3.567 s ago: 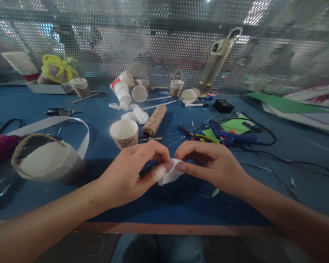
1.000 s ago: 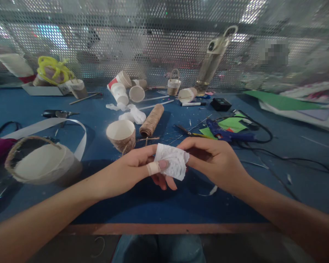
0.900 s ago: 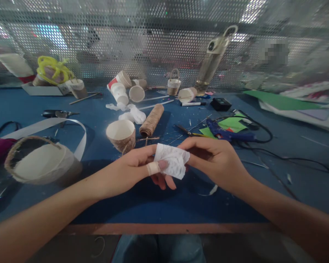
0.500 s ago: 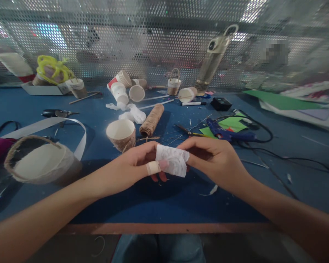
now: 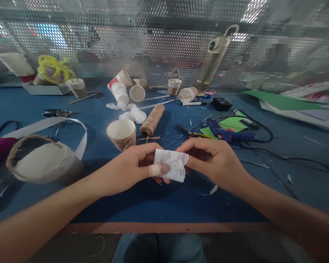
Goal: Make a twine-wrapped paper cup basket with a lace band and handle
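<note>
Between my two hands is a small piece of white lace [image 5: 171, 163], crinkled and jagged along its right edge. My left hand [image 5: 142, 164] is closed on its left side, the thumb flat across its front and the fingers behind. A beige bandage [image 5: 155, 170] wraps that thumb. At the lace's right edge, my right hand [image 5: 212, 159] pinches it between thumb and bent fingers; the fingertips are partly hidden. Just beyond my left hand stands a paper cup [image 5: 122, 133] with a brown, textured outside. A roll of brown twine [image 5: 152, 119] lies behind the lace.
A cup basket with a twine handle [image 5: 42, 162] sits at left beside white ribbon [image 5: 80, 135]. Scissors [image 5: 185, 129] and a blue glue gun [image 5: 224, 132] with its cable lie to the right. Several cups and a clear bottle [image 5: 210, 62] stand before a perforated metal screen [image 5: 159, 40].
The lace has dropped slightly and tilted, its lower right corner now hanging lower. My left thumb has shifted a little to the right. Both hands keep their hold.
</note>
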The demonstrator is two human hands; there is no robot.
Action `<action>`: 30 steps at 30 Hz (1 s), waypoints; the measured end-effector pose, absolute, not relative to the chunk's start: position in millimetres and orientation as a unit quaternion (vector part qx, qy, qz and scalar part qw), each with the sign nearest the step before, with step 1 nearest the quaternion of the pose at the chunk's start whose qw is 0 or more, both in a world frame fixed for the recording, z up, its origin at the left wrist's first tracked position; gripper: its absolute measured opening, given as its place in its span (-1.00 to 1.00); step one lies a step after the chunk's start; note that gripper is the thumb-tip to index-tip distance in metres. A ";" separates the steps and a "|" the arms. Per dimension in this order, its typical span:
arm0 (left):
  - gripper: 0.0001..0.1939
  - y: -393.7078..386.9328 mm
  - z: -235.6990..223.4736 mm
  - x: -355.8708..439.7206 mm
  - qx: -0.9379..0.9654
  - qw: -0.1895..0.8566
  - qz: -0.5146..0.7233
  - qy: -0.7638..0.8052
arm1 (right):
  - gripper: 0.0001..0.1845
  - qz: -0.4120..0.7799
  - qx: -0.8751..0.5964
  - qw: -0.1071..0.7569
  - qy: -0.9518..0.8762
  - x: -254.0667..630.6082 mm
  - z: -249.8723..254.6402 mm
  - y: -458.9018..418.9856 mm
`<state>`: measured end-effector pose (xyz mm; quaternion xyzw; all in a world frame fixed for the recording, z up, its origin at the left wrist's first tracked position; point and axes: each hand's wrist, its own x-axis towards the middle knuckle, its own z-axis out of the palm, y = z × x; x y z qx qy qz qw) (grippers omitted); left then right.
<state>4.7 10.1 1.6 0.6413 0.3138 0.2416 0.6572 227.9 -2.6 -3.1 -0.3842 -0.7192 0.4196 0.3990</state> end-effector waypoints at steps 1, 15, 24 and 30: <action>-0.95 9.9 2.3 4.8 0.639 0.661 0.241 0.311 | -0.96 0.430 -0.384 0.399 -0.713 227.6 -2.7 -2.6; -0.86 11.3 -1.0 4.2 0.657 0.623 0.288 0.312 | -0.79 0.541 -0.334 0.371 -0.677 226.8 -1.8 -0.4; -0.81 10.6 -1.1 5.2 0.669 0.600 0.295 0.324 | -0.87 0.546 -0.364 0.360 -0.663 223.7 -4.3 -2.9; -0.91 12.3 -0.8 3.3 0.655 0.586 0.338 0.336 | -0.90 0.550 -0.352 0.374 -0.659 225.0 -5.5 -0.5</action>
